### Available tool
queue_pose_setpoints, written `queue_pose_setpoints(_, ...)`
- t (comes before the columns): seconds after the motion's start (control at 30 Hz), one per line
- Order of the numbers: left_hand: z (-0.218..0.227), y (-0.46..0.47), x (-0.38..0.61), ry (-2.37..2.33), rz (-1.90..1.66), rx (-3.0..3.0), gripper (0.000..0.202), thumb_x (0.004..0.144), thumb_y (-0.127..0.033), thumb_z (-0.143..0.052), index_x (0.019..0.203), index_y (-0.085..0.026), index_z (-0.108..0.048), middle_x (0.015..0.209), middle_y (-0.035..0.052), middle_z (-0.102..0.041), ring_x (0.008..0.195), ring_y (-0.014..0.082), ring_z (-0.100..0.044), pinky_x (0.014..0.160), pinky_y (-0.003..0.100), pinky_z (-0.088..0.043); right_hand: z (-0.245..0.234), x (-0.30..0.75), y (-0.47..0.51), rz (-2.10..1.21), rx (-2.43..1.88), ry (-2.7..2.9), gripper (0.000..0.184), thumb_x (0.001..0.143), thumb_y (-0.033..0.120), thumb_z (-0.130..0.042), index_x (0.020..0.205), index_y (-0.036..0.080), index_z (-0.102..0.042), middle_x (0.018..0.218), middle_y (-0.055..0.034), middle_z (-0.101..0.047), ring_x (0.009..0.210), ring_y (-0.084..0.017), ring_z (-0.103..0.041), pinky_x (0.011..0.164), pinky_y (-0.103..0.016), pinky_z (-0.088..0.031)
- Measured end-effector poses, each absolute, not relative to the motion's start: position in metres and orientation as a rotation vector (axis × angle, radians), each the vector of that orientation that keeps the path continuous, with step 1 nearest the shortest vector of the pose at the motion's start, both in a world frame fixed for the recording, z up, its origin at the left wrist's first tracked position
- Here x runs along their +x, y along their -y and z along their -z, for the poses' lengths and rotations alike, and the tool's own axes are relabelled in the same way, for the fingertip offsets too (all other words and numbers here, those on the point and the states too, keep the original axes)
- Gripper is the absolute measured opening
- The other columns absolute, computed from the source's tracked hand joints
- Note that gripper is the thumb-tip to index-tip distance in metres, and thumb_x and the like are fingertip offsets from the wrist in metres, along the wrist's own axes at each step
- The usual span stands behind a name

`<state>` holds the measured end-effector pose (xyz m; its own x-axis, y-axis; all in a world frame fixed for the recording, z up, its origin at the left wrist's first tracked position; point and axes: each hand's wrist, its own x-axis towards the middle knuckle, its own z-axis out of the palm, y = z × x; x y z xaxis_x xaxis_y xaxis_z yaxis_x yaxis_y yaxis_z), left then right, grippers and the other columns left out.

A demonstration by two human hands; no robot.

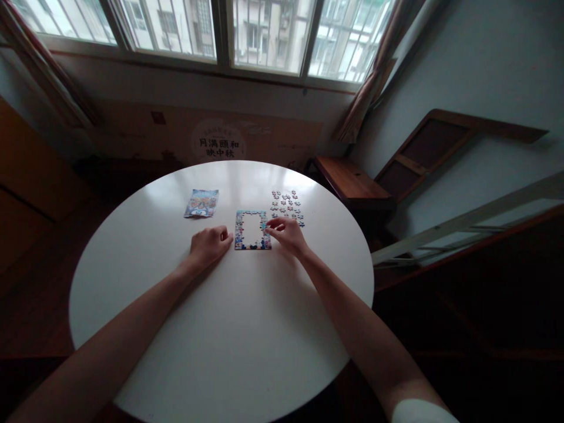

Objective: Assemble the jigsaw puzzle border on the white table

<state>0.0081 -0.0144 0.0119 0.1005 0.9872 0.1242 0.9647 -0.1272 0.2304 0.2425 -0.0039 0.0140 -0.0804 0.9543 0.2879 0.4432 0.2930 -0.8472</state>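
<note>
A jigsaw puzzle [239,231] lies on the white round table, its border joined and its middle a bare pale board. My right hand [287,233] reaches over the puzzle's right side, thumb and forefinger pinched on a small teal puzzle piece [264,225]; the fingertips partly cover it. Just left of the puzzle, my left hand [210,242] rests on the tabletop with its fingers curled in, and nothing shows in it. Beyond my right hand, several loose puzzle pieces [283,202] are laid out in rough rows.
A colourful printed packet [201,203] lies flat at the table's back left. The round table [229,346] spans the space before me. Behind it on the right stand a wooden bench [352,179] and a wooden frame against the wall. Barred windows [268,35] run along the back.
</note>
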Motion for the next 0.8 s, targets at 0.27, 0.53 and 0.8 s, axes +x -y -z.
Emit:
queue_pose_setpoints(0.27, -0.0125, 0.0141, 0.0084, -2.019, -0.367, 2.273, 0.034, 0.088, -0.046, -0.046, 0.077, -0.021, -0.066, 0.078, 0.0064, -0.071, 0.071, 0.0212, -0.064, 0.061, 0.028, -0.038, -0.0146, 0.2425, 0.0047, -0.722, -1.275, 1.687, 0.009, 0.073, 0.022, -0.070, 0.080, 0.017, -0.074, 0.073, -0.0040, -0.072, 0.067, -0.014, -0.066, 0.066, -0.029, -0.053)
queue_pose_setpoints(0.53, -0.0141, 0.0147, 0.0091, -2.021, -0.347, 2.264, 0.034, 0.089, -0.046, -0.045, 0.079, -0.021, -0.066, 0.080, 0.0061, -0.072, 0.073, 0.0205, -0.065, 0.062, 0.028, -0.039, -0.0148, 0.2423, 0.0048, -0.726, -1.298, 1.698, 0.009, 0.074, 0.022, -0.070, 0.081, 0.018, -0.073, 0.074, -0.0040, -0.073, 0.067, -0.014, -0.066, 0.067, -0.029, -0.054)
queue_pose_setpoints(0.8, -0.0157, 0.0162, 0.0095, -2.024, -0.346, 2.268, 0.034, 0.089, -0.046, -0.045, 0.078, -0.021, -0.065, 0.079, 0.0064, -0.072, 0.072, 0.0206, -0.064, 0.060, 0.028, -0.038, -0.0128, 0.2405, 0.0055, -0.747, -1.292, 1.697, 0.008, 0.074, 0.019, -0.070, 0.081, 0.017, -0.073, 0.074, -0.0039, -0.072, 0.067, -0.014, -0.065, 0.067, -0.028, -0.053)
